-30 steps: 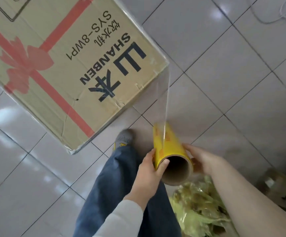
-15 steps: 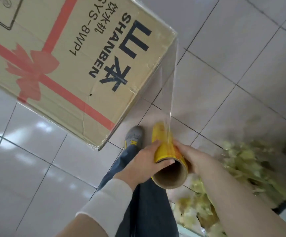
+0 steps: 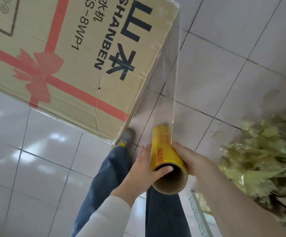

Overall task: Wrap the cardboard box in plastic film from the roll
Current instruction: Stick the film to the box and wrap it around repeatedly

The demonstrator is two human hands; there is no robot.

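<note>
Roll, gripped by left hand and right hand, has advanced along the cardboard box, stretching film across another side.

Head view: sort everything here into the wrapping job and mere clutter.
Job:
cardboard box
clear film, stretched from the box to the yellow roll
left hand and right hand, both gripping the roll

Lying about:
heap of crumpled yellowish wrap on the tiled floor
</note>
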